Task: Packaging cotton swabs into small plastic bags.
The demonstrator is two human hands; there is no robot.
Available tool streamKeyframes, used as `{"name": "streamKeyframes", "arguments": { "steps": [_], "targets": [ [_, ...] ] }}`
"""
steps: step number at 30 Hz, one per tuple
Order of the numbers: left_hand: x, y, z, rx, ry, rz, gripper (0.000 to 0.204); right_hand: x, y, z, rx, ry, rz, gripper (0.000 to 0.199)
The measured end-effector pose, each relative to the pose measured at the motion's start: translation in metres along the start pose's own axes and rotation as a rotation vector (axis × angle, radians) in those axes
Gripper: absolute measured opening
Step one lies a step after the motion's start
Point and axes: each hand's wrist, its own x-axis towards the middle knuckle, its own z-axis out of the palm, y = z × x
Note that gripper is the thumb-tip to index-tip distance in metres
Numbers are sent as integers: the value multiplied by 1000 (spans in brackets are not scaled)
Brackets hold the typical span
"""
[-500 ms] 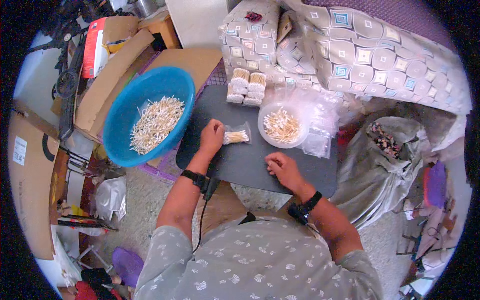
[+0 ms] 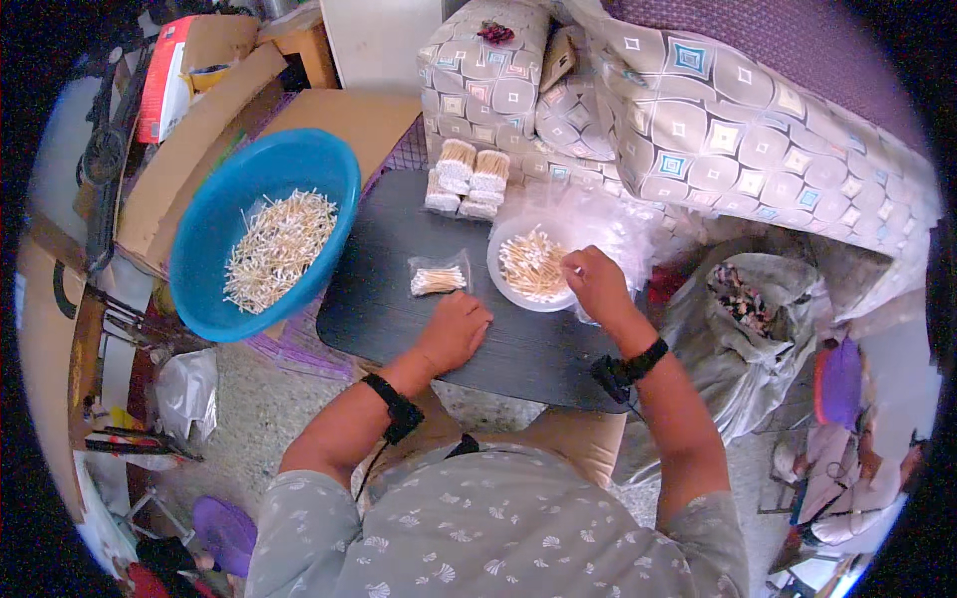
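On the dark table a small clear plastic bag (image 2: 439,278) holds a bundle of cotton swabs. Just below it rests my left hand (image 2: 457,331), its fingers curled in with nothing visible in them. My right hand (image 2: 600,283) hangs at the right rim of a white bowl (image 2: 501,283), fingers pinched together. Whether a swab sits in that pinch I cannot make out. Loose cotton swabs (image 2: 533,261) fill the bowl. Several packed bundles of swabs (image 2: 473,177) are stacked at the table's far edge.
A large blue basin (image 2: 184,269) with many loose swabs stands to the left of the table (image 2: 399,334). Clear plastic bags (image 2: 623,224) lie right of the bowl. Beyond them is a patterned sofa (image 2: 718,130), and a grey sack (image 2: 688,339) slumps at the right.
My left hand has let go of the swab bag and drawn back toward me. My right hand has moved up to the bowl's rim. The view has shifted slightly.
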Motion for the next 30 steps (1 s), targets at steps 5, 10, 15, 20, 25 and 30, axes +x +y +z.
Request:
{"name": "streamKeyframes", "arguments": {
  "steps": [5,10,15,20,25,30],
  "targets": [
    [0,-1,3,20,33,-1,16,22,0,9,-143,-68,-70,16],
    [1,1,3,9,44,-34,18,31,0,16,-259,-152,-57,17],
    [0,2,0,37,50,-23,19,23,-2,4,-66,-77,-61,21],
    [1,6,-4,82,34,-29,15,14,-6,-3,55,-26,13,21],
    [-2,9,-6,95,42,-21,16,1,-29,-11,362,-53,174,17],
    [-4,10,-8,117,37,-1,16,-24,-64,-11,844,-135,278,20]
  ]
}}
